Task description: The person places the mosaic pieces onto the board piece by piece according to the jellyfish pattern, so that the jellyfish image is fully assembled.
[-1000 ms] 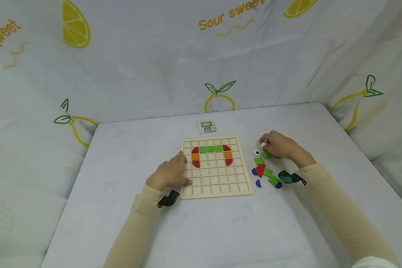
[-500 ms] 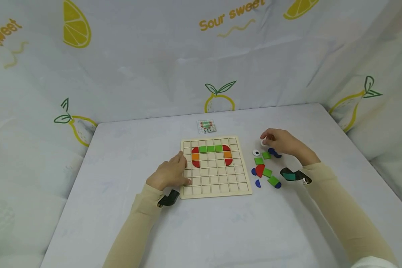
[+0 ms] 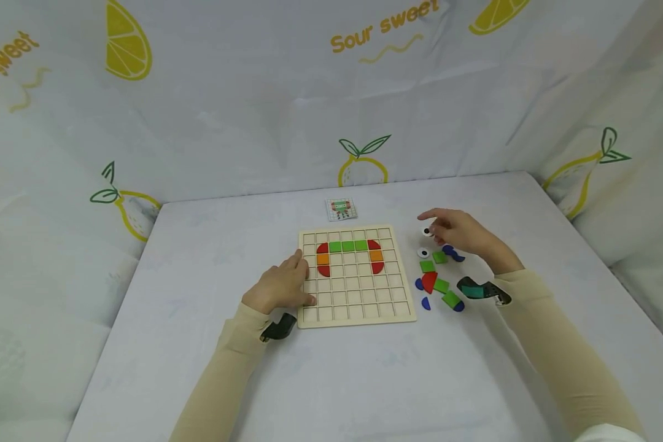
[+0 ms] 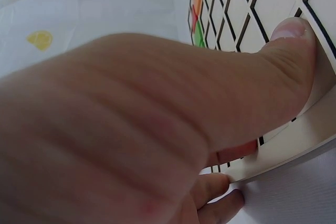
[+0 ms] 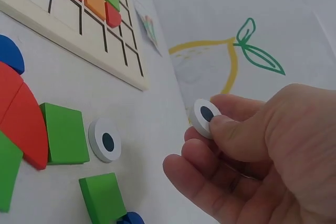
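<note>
Right hand (image 3: 460,233) pinching white disc (image 5: 202,116) right of board (image 3: 359,311); disc possibly slipping (fingertips gripping only one edge). Left hand (image 3: 279,285) resting spread on board, uneven pressing maybe shifting pieces (image 3: 348,245).

We see soft, even, slightly muted light across the white desk (image 3: 353,374) in the head view, with dim, soft-edged shadows along the inner sides of the left sleeve (image 3: 217,374) and right sleeve (image 3: 558,356). In the left wrist view, we find the left hand (image 4: 147,108) softly focused at close range and the far cloth (image 4: 105,3) blurred, whereas the right wrist view gives us clearer edges on the lying white disc (image 5: 105,139) and a faint shadow beside it.
</note>
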The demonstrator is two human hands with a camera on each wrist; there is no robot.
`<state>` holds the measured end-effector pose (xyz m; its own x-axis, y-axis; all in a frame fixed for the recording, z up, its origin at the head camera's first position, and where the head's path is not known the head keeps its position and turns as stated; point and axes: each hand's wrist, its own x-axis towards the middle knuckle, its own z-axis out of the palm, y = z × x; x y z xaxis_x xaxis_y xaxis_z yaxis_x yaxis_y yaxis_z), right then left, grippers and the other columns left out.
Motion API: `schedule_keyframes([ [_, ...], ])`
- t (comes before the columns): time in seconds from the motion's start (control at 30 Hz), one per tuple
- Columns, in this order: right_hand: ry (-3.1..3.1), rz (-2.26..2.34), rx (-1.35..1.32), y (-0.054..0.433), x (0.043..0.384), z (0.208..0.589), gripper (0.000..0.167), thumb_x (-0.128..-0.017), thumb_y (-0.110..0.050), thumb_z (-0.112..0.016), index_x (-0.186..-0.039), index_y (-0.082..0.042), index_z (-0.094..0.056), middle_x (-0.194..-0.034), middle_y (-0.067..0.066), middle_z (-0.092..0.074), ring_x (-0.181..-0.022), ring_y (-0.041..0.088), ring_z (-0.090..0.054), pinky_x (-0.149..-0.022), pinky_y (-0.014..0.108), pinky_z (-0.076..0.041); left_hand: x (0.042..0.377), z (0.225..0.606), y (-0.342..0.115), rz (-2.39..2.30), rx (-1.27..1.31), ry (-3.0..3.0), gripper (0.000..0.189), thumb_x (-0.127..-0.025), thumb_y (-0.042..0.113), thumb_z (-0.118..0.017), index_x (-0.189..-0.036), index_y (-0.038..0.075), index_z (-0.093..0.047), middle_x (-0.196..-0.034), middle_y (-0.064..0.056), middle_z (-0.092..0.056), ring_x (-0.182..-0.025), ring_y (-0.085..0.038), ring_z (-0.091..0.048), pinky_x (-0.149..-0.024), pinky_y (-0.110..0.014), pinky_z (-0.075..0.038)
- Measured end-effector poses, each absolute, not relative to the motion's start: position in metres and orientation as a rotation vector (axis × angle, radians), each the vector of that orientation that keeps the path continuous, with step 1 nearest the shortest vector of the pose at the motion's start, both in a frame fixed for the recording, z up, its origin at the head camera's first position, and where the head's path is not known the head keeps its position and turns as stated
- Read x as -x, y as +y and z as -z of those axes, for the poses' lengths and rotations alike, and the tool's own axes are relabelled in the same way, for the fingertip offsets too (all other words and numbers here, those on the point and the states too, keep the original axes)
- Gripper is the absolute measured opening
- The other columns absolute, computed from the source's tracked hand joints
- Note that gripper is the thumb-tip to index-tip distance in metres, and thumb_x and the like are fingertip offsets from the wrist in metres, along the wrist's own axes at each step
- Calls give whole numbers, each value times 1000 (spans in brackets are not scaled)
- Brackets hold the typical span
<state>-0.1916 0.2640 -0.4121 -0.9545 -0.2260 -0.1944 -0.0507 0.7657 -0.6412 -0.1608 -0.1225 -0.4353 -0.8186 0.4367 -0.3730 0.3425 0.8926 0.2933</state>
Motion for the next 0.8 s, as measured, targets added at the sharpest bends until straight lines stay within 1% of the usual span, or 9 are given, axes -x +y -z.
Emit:
schedule_keyframes([
  [0.07, 2696, 975, 221, 262, 191, 411, 33, -105, -5, -48, -136, -3, -59, -99, 18, -62, -85, 25, -56, -78, 35, -53, 161, 435, -122, -296, -571, 2621, 47, -87, 42, -78, -109, 9, -51, -168, -23, -17, -148, -36, -38, -114, -56, -39],
  [0.13, 2691, 973, 207, 260, 191, 411, 31, -105, -7, -48, -134, -3, -60, -100, 17, -61, -86, 25, -56, -79, 36, -53, 161, 435, -122, -294, -575, 2624, 47, -87, 41, -78, -109, 9, -51, -168, -23, -18, -148, -36, -38, -115, -56, -39],
  [0.3, 2704, 955, 173, 252, 191, 412, 27, -106, -14, -52, -128, -1, -60, -110, 21, -66, -92, 26, -61, -89, 42, -57, 160, 436, -122, -298, -569, 2625, 47, -87, 41, -79, -109, 9, -52, -168, -23, -18, -149, -36, -37, -116, -57, -38],
  [0.43, 2740, 940, 173, 246, 193, 412, 28, -104, -20, -57, -125, -1, -64, -115, 19, -67, -97, 28, -60, -87, 37, -55, 161, 437, -122, -291, -566, 2626, 47, -87, 42, -78, -108, 10, -52, -168, -23, -18, -149, -36, -37, -115, -55, -39],
  [0.53, 2763, 950, 188, 240, 194, 413, 28, -104, -21, -58, -122, -3, -67, -116, 18, -68, -99, 28, -58, -85, 34, -53, 161, 437, -122, -287, -569, 2629, 47, -87, 41, -78, -109, 9, -52, -168, -23, -18, -149, -35, -37, -115, -54, -39],
  [0.73, 2748, 1020, 206, 221, 197, 414, 27, -103, -21, -58, -121, -3, -68, -118, 17, -69, -103, 30, -57, -92, 42, -52, 161, 437, -122, -291, -566, 2630, 47, -87, 41, -78, -109, 9, -52, -168, -23, -19, -149, -35, -37, -115, -54, -39],
  [0.8, 2737, 1039, 215, 214, 199, 416, 26, -103, -21, -59, -120, -4, -69, -118, 16, -69, -104, 29, -57, -94, 41, -51, 161, 437, -122, -292, -565, 2631, 47, -87, 41, -78, -109, 9, -52, -168, -23, -19, -149, -35, -37, -115, -54, -39],
])
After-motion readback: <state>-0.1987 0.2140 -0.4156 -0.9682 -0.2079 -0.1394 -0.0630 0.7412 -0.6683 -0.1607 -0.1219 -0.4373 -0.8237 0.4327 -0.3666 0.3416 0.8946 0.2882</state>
